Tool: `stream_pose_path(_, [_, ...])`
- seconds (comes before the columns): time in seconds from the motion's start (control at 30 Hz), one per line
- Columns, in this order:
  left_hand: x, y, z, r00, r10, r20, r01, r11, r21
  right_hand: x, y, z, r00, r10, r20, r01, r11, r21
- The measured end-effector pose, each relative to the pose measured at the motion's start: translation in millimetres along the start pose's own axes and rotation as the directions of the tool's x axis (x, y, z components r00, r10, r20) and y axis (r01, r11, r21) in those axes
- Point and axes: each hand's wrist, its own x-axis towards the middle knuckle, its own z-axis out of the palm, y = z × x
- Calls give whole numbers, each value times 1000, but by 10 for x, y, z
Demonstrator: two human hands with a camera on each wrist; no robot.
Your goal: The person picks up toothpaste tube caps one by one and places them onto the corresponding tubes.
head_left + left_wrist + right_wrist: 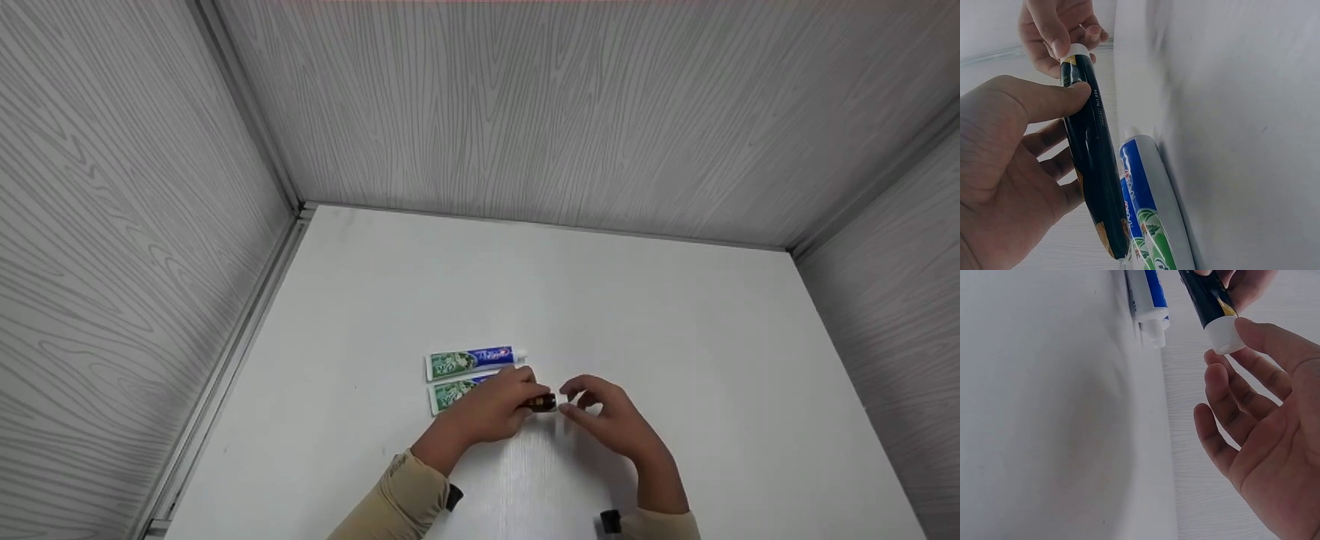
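Note:
My left hand (491, 406) grips a dark tube (1090, 140) with gold patches, its thumb across the front and fingers behind. A white cap (1223, 334) sits on the end of this tube. My right hand (613, 417) pinches that cap between thumb and fingertips, while its other fingers are loosely bent. Just beyond the left hand, two green-and-blue toothpaste tubes lie side by side on the table. The farther toothpaste tube (471, 362) shows nearly whole; the nearer toothpaste tube (452, 394) is partly hidden behind the left hand.
The white table (637, 315) spreads out around the hands. Grey wood-grain panels stand along its back (510, 112) and at both sides. Both toothpaste tubes have their white caps toward the right.

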Motion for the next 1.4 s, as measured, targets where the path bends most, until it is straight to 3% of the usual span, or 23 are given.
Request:
stream_pose_path(0.17, [1, -10, 3, 1000, -4, -2, 4, 1000, -8, 6, -15, -10, 999, 33, 9, -33, 999, 2])
stream_pose_path(0.43, [3, 3, -5, 1000, 5, -4, -5, 999, -41, -7, -2, 7, 1000, 12, -2, -12, 1000, -2])
stream_pose_path(0.93, [-10, -20, 29, 1000, 2, -23, -5, 996, -92, -10, -19, 6, 999, 44, 29, -44, 999, -13])
stream_pose_path(1.4, [-2, 8, 35, 1000, -29, -7, 28, 995, -97, -4, -20, -5, 998, 57, 41, -57, 998, -19])
